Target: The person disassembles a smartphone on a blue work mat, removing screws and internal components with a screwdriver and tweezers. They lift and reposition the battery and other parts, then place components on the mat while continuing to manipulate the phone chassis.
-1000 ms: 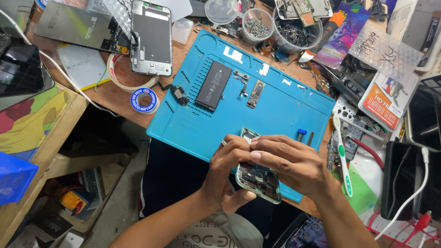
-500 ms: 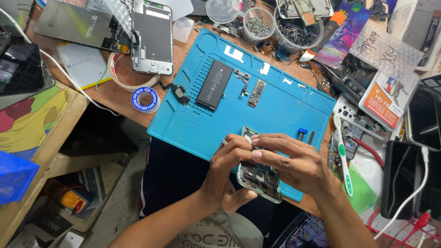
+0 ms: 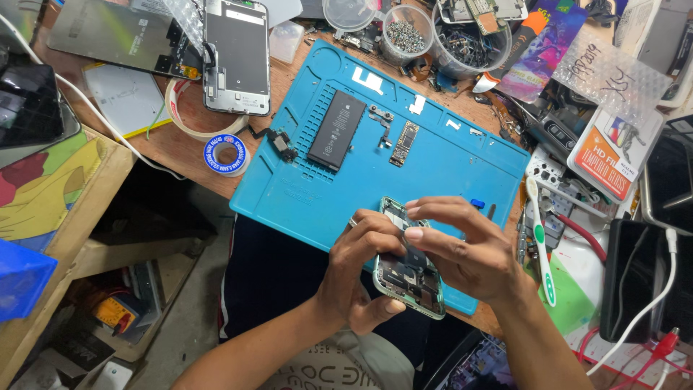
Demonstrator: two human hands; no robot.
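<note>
A blue repair mat (image 3: 289,195) covers the cluttered bench, a black battery (image 3: 337,130) lying flat on it. At the mat's near edge an opened phone body (image 3: 408,278) (its insides showing) is gripped from below by the left hand (image 3: 357,278), while the right hand (image 3: 462,249) pinches something on its upper part

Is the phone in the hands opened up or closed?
Opened up: the phone shows bare internal parts with no screen over them. Left hand and right hand hold it over the blue mat.
</note>
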